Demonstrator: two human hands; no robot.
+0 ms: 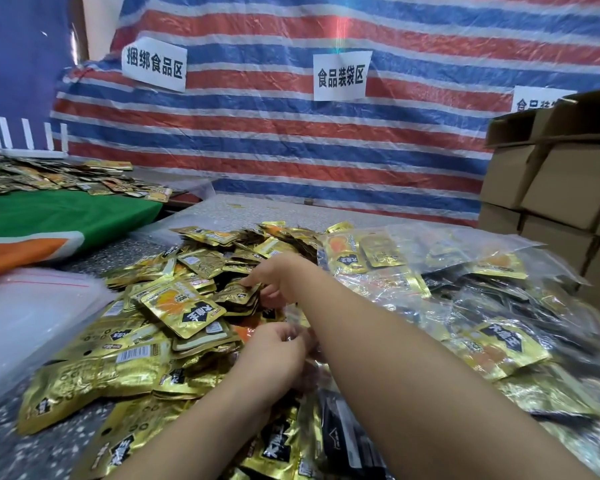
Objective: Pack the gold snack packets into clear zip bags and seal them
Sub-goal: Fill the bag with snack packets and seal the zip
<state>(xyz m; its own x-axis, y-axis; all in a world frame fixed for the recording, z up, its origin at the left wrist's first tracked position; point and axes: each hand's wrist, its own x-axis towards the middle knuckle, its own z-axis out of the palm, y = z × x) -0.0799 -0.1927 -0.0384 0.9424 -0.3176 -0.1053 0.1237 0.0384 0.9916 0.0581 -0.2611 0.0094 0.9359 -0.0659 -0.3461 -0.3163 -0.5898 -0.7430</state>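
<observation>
Closest to the camera, the left hand (274, 344) is curling its fingers around the crinkled mouth of a clear zip bag (321, 372), as far as I can judge; the plastic is blurred there, so I am not fully sure of the grip. Just beyond it, the right hand (274, 275) is reaching across into the loose pile of gold snack packets (184, 306) and its fingers are pinching a small stack of them from the top. The bag under my arms is looking only partly filled, so I am judging this one as still in filling, not yet sealed. To the right, filled clear bags (492, 299) are lying in a heap on the speckled table (257, 209), so a good part of the work is done. To the left, a stack of empty zip bags (32, 306) is waiting. Farther left, more packets (49, 178) are covering a green cloth (66, 213). Cardboard boxes (551, 174) are standing at the far right, before the striped tarp (291, 133). Much remains.
</observation>
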